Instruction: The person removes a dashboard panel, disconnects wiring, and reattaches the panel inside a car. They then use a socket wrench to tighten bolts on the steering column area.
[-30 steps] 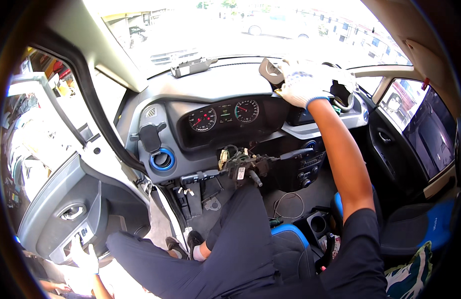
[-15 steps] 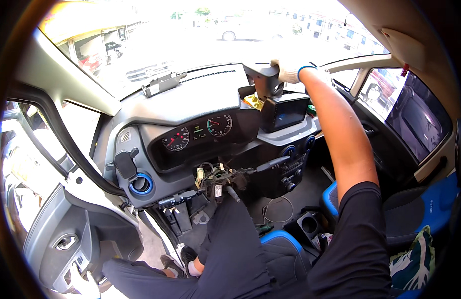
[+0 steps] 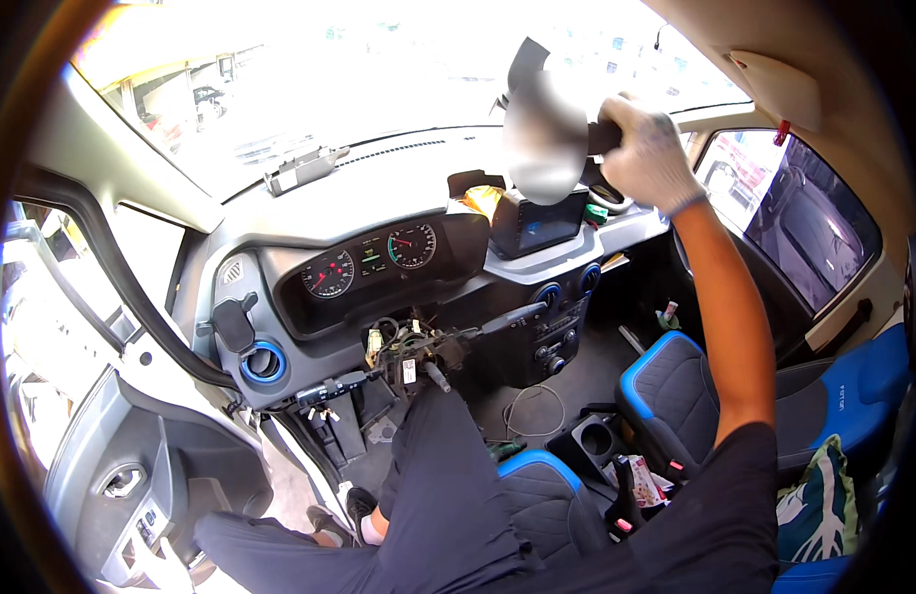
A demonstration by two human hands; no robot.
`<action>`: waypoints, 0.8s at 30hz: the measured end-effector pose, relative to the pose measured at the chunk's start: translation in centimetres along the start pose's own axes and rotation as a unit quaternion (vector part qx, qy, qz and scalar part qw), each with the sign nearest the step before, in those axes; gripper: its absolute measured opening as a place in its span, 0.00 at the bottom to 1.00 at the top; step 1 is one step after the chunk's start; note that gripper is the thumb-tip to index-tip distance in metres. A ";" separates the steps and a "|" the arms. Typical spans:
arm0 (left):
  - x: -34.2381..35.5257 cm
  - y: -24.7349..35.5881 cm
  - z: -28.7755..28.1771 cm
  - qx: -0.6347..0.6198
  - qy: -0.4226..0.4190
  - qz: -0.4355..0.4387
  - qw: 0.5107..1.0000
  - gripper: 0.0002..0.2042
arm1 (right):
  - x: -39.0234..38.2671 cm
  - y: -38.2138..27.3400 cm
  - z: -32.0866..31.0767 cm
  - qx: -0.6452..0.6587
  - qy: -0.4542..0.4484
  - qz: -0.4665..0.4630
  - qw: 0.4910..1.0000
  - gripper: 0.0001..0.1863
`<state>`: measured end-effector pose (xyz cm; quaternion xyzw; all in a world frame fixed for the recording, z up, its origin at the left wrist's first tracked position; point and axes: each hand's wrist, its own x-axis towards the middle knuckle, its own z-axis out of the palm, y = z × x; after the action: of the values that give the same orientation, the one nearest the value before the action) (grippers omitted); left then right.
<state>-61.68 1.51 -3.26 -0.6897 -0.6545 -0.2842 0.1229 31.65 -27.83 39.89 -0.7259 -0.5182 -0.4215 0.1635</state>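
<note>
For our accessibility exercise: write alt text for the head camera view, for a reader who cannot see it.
Inside a car, a gloved right hand holds up a blurred rear-view mirror near the windscreen. Below, the bare steering column shows exposed wiring under the instrument cluster.

The grey dashboard (image 3: 398, 193) spans the upper middle, carrying a flat grey device (image 3: 301, 170) at upper left and yellow cloth (image 3: 483, 199) near the screen (image 3: 537, 224).

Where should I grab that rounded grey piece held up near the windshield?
Take the rounded grey piece by the dark stem on its right, coming from the right: the stem is narrow enough to wrap, the body broad. The right hand grips there.
</note>
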 end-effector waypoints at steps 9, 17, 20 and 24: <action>-4.0 26.8 -10.1 -0.322 -0.014 -0.011 0.947 0.34 | -13.1 -10.3 -11.3 -0.002 0.074 -0.116 0.990 0.18; -4.4 40.2 -10.8 -0.453 -0.118 0.155 0.870 0.38 | -8.1 -5.2 -0.1 -0.024 0.011 0.047 0.999 0.14; -4.8 40.9 -10.4 -0.498 -0.139 0.133 0.846 0.39 | -5.6 -3.2 5.1 0.091 -0.003 0.165 0.982 0.18; -5.4 39.5 -9.7 -0.506 -0.174 0.085 0.841 0.39 | -3.9 -2.6 7.0 0.033 -0.063 0.110 0.991 0.21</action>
<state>-25.42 -12.67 9.59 -0.7472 -0.3692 -0.4395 -0.3349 32.01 -24.49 32.18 -0.7975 -0.4583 -0.3377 0.1996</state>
